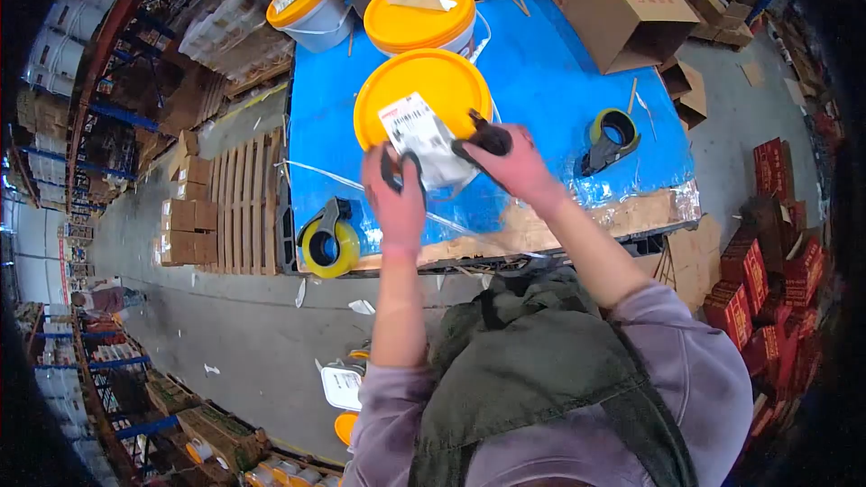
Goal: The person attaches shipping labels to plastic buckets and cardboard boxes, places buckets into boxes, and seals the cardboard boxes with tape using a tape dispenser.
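Note:
A tub with a yellow lid (pixel 433 81) stands at the near side of the blue-covered stack, in front of me. A white printed label (pixel 419 135) lies on the lid, its lower end hanging over the near rim. My left hand (pixel 397 198), in a pink glove with dark inner side, is at the rim beside the label's lower left edge, thumb apart from the fingers. Right of the label, my gloved right hand (pixel 514 162) is closed around something small and dark, its kind unclear. What lies under the fingers is hidden.
Tape dispensers lie at left (pixel 330 239) and right (pixel 613 137). Behind stand another yellow-lidded tub (pixel 419 18) and a white pail (pixel 316 13). An open carton (pixel 622 4) sits back right. Wooden pallets (pixel 244 203) and stacked boxes (pixel 188 225) are on the left floor.

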A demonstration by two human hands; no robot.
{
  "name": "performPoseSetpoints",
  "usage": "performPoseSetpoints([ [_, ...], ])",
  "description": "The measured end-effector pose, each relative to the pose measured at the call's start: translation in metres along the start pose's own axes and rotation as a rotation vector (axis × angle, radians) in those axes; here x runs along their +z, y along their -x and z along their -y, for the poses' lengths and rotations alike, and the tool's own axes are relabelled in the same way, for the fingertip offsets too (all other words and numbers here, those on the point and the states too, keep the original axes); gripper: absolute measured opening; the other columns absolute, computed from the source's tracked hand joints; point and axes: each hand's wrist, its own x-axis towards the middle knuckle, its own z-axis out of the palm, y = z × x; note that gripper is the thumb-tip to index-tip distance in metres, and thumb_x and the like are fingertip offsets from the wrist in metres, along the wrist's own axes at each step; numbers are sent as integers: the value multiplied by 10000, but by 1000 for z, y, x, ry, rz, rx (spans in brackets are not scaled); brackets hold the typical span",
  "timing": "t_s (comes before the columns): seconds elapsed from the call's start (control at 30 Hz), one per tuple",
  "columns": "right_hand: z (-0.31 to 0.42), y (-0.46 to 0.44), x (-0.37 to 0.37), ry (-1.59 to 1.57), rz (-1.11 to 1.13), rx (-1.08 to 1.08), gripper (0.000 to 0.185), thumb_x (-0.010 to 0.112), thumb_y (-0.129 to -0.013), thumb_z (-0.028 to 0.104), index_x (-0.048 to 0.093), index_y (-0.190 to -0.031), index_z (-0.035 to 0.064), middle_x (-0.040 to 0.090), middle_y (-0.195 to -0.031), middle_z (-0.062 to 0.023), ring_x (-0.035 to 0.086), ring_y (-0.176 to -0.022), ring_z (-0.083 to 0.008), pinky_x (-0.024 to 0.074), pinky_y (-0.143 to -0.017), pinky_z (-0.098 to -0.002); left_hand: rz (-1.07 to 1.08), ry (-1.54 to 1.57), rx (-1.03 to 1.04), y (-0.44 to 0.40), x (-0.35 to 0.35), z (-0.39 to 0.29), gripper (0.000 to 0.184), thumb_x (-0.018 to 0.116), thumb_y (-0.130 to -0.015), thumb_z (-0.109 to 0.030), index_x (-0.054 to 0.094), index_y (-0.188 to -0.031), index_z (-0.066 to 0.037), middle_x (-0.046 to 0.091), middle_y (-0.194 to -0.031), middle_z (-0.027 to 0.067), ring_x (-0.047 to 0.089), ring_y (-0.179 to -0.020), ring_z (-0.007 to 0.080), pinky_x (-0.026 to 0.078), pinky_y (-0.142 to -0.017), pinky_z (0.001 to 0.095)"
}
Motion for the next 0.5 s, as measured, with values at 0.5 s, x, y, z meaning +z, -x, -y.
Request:
performPoseSetpoints([
  [0.5, -35, -278, -25, -153, -126, 82, 663, 752, -772, 468, 597, -1217, 1, 666, -1103, -120, 637, -968, -220, 527, -813, -356, -199, -157, 85, -37, 26, 9, 439, 615, -844, -36, 479, -1261, -15, 473, -1322, 196, 390, -1261, 363, 309, -1075, 452],
])
